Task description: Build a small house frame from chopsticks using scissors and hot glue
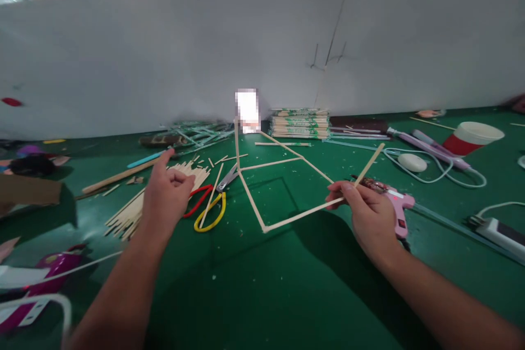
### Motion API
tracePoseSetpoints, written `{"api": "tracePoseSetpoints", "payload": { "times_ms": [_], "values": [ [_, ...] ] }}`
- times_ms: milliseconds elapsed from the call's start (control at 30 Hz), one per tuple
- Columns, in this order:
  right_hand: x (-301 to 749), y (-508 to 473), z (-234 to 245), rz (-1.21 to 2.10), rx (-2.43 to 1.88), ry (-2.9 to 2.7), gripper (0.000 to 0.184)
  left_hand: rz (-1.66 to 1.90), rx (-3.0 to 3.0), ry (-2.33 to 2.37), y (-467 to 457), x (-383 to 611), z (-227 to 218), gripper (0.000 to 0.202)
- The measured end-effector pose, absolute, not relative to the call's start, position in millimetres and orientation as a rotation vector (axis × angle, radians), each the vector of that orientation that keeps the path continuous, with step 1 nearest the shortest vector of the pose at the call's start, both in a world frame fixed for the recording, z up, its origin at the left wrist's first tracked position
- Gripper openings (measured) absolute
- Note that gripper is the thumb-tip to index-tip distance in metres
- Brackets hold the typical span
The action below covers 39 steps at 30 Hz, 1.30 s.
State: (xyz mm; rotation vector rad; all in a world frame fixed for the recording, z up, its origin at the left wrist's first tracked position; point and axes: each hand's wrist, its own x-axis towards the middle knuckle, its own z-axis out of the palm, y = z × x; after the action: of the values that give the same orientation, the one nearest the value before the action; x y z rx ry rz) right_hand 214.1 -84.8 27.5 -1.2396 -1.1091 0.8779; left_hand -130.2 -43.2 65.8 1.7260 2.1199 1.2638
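Note:
My right hand [367,216] pinches one corner of a frame of thin wooden chopsticks [301,214], glued end to end. A chopstick end sticks up past the fingers. The frame's near side is raised above the table. My left hand [168,188] is over a pile of loose chopsticks [130,213], index finger stretched forward and the others loosely curled, with nothing visible in it. Between that hand and the frame lie scissors [221,186] with one red and one yellow handle; a chopstick lies across them. A pink glue gun [400,205] is partly hidden behind my right hand.
Wrapped chopsticks [300,126] are stacked against the grey wall, beside a bright blurred screen [248,109]. At right are a paper cup [471,139], a white oval object [412,163], a power strip [502,238] and cords. A purple glue gun [55,268] lies left.

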Motion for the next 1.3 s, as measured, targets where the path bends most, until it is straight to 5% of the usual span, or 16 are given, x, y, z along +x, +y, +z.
{"api": "tracePoseSetpoints", "payload": {
  "times_ms": [100,533,800,1300],
  "values": [
    [213.4,-85.8,28.2,0.896,-1.226,-1.119,0.024,1.399,1.591,1.778,-45.6,-108.0,59.8,0.091],
    [206.9,-93.1,27.7,1.025,-1.185,-1.286,0.025,1.368,1.306,1.385,-59.9,-29.2,37.8,0.023],
    [207.2,-91.4,27.4,1.057,-1.174,-1.235,0.025,1.282,1.306,1.462,-58.2,-35.8,33.3,0.019],
    [207.4,-91.7,27.8,1.039,-1.114,-1.193,0.023,1.97,0.603,1.394,-35.0,-92.6,44.0,0.01]
  ]
}}
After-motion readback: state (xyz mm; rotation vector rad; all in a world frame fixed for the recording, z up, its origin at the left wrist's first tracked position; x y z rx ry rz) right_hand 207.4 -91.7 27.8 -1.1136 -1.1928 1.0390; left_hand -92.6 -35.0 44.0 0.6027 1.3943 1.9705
